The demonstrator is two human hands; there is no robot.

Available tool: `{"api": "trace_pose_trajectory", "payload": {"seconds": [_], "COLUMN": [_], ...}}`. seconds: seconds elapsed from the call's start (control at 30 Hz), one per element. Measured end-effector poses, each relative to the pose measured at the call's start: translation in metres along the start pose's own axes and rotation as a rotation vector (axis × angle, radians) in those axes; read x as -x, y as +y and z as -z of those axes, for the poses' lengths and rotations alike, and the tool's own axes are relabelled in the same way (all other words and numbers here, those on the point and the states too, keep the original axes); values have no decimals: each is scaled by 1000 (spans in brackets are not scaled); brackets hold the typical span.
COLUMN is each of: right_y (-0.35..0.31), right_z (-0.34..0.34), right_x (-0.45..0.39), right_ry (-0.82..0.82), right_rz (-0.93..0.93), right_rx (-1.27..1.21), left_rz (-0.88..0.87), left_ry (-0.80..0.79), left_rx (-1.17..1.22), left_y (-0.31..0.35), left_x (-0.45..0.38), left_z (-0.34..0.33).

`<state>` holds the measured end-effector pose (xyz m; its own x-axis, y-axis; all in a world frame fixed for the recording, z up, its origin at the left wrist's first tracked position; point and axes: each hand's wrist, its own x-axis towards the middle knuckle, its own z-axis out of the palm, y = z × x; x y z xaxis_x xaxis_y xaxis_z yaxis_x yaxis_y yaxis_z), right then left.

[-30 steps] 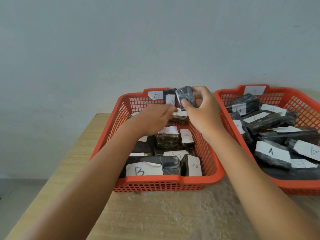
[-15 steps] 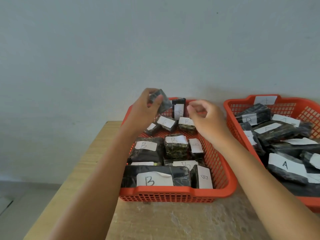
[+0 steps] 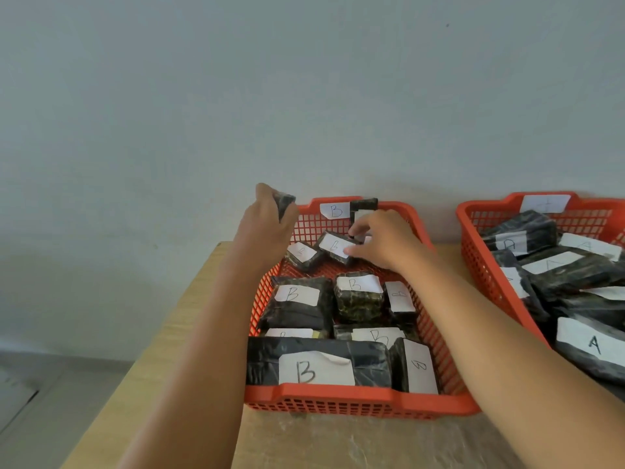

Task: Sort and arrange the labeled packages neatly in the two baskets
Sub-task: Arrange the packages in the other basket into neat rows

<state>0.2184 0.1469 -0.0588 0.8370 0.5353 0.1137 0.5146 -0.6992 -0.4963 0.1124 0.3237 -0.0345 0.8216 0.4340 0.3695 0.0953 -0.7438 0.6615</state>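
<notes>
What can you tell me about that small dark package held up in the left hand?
The small dark package is a little block wrapped in glossy black film that looks like plastic. No label shows on the side facing the camera. The left hand grips it, fingers curled round it so only one end shows. It is held in the air at the far left corner of the basket marked B, about level with the rim, touching nothing but the hand.

Two bare forearms reach in from below, with no sleeves in view. The left hand (image 3: 267, 225) and right hand (image 3: 385, 242) wear no gloves, rings or watches.
</notes>
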Motion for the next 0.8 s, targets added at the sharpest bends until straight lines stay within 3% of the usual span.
{"api": "trace_pose_trajectory", "payload": {"seconds": [0.1, 0.23, 0.43, 0.67, 0.8], "right_y": [-4, -11, -11, -16, -26], "right_z": [-7, -13, -8, -5, -14], "right_x": [1, 1, 1, 4, 8], "right_ry": [-97, -46, -33, 72, 17], "right_rz": [-10, 38, 54, 208, 236], "right_rx": [138, 283, 230, 63, 59], "left_rz": [-25, 62, -125, -125, -97], "left_ry": [-45, -215, -253, -187, -182], "left_rx": [19, -13, -193, -199, -266], "left_y": [-4, -8, -5, -5, -6], "left_x": [3, 5, 10, 13, 8], "left_z": [5, 2, 9, 18, 16]}}
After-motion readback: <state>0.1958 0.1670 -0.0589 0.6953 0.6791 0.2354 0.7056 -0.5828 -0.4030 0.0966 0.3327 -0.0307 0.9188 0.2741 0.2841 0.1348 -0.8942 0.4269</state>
